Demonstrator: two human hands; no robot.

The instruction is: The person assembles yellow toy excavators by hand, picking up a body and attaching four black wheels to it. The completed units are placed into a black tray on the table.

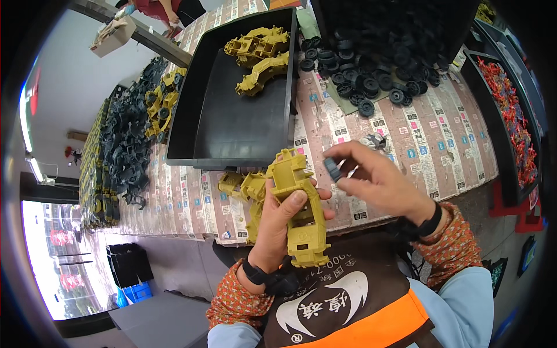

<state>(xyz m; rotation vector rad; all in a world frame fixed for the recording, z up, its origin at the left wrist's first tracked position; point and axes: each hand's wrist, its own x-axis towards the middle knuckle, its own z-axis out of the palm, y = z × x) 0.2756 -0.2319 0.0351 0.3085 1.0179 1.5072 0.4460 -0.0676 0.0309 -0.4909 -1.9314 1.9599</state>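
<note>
Paper-covered bench [441,145]: my left hand [278,223] fingers clamp a yellow toy chassis [299,203]; at three o'clock, right hand [377,180] fingers pinch a small black wheel [332,168].

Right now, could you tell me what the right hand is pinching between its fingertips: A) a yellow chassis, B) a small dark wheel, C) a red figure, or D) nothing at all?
B: the right hand pinches a small dark wheel at its fingertips, while the left hand grips the yellow chassis.
</note>
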